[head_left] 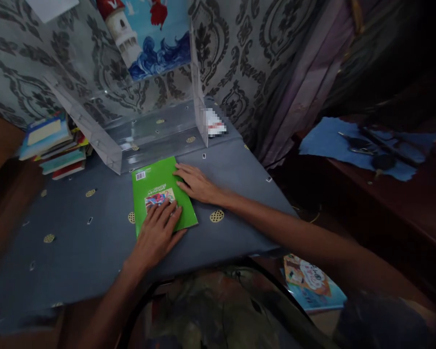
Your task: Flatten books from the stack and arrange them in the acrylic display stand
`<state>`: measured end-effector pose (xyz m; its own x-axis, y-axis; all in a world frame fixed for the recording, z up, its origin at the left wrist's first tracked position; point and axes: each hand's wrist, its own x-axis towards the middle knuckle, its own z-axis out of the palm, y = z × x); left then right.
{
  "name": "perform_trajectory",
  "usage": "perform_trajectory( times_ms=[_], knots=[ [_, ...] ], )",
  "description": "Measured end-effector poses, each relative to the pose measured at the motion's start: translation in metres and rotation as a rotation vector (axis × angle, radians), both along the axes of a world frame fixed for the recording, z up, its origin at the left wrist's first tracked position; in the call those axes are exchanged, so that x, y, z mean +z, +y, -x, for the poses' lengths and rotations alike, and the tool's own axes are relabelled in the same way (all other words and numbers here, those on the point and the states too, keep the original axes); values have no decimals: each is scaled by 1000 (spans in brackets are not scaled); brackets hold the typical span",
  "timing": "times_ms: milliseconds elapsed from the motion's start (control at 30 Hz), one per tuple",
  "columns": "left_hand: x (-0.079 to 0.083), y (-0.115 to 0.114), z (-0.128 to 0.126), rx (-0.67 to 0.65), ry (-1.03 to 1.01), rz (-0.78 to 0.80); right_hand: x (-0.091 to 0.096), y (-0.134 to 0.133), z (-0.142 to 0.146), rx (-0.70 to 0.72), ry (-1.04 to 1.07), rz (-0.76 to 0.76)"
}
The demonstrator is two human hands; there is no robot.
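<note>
A green book [156, 177] lies closed on the table with a small picture and a white barcode label on its cover. The printed title appears upside down from where I look. My left hand [159, 228] rests flat on the lower part of the cover, fingers spread over part of the picture. At the book's right edge, my right hand [194, 183] lies with its fingertips on the cover and its fingers stretched out. Just behind the book stands a clear plastic rack [148, 138] with two upright side panels.
A stack of books [60, 145] sits at the table's left back. Beside the rack's right panel is a white item [215, 123], partly blurred. To the right, a blue cloth [327, 140] holds dark tools. More books [312, 283] lie low at the right, below the table edge.
</note>
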<state>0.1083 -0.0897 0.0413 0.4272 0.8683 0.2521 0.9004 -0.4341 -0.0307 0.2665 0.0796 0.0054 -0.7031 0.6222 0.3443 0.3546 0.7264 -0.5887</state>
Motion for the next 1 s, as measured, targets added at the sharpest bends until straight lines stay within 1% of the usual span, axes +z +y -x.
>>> perform_trajectory(
  times_ms=[100,200,333,467,633,733,833,933,1000],
  knots=[
    [-4,-1,-1,-34,-22,-73,3,-17,-11,31,-6,9],
    [-4,-2,-3,-59,-20,-119,3,-27,-21,59,-4,27],
    [-1,-3,-4,-80,-16,-158,6,-32,-30,93,-22,65],
    [0,-2,-3,-81,-42,-157,13,-31,-36,148,-15,127],
    [-4,-3,-2,-56,-67,-122,22,-27,-43,251,-57,217],
    [-5,-4,-3,-40,-82,-91,26,-28,-45,306,-109,228],
    [-1,-4,-2,-47,-103,-78,26,-29,-46,325,-155,224],
    [6,1,8,-35,-159,-5,25,-30,-45,329,-155,224],
    [8,6,22,15,-202,38,25,-30,-46,337,-149,223]
  ],
)
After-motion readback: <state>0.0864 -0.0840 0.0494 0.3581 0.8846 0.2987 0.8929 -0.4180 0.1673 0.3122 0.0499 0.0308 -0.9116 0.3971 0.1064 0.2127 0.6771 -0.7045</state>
